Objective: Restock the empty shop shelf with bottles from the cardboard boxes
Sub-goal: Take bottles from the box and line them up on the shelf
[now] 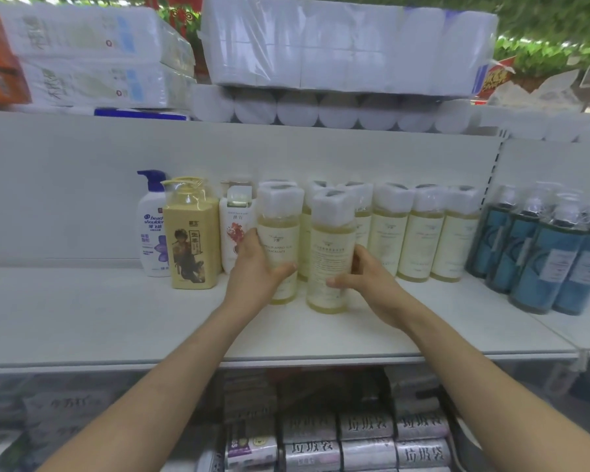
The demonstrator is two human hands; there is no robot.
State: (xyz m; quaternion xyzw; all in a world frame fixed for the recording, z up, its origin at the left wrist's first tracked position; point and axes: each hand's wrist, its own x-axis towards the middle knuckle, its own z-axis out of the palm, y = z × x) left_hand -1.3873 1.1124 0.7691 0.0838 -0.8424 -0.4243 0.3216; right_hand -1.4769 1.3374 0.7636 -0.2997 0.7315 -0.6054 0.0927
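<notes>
Head view. Left hand (pixel 256 264) grips the left bottle (pixel 278 233); right hand (pixel 365 277) grips the right bottle (pixel 331 247). Both bottles are upright, side by side, bases at the shelf (pixel 116 318), just ahead of the row (pixel 423 233). Tan bottle (pixel 191 240) near left; blue bottles (pixel 542 253) well right. The row likely blocks any push back. Boxes not in view.

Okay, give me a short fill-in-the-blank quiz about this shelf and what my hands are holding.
The left hand and right hand each grip one white-capped bottle of pale ____ liquid.
The Head & Shoulders bottle stands at the row's ____ end.
The far-right bottles are ____.
Missing: yellow; left; blue.
</notes>
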